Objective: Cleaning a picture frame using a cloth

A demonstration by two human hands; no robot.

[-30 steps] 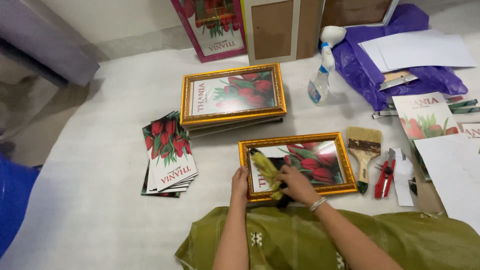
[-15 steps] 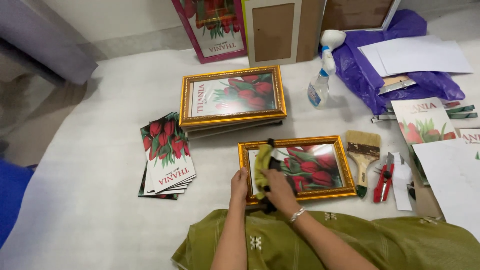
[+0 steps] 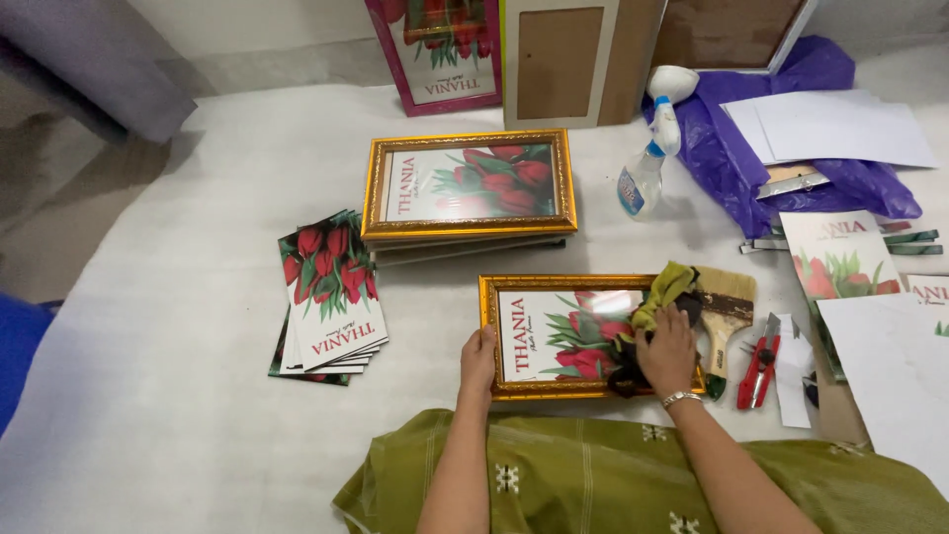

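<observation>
Step in hand, by look of it: wiping glass of gold frame [image 3: 583,336], which lies flat on white surface [image 3: 198,326] right before you. Your left hand [image 3: 478,358] clamps frame's left edge. Your right hand [image 3: 667,348] presses yellow-green cloth [image 3: 660,293] onto frame's right end, beside paintbrush [image 3: 725,314]. Next likely calls for steady left grip and cloth strokes across whole pane.

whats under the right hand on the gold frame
A yellow-green cloth lies bunched under the right hand, pressed on the glass of the gold frame. The tulip print's right part is covered by cloth and hand.
</observation>
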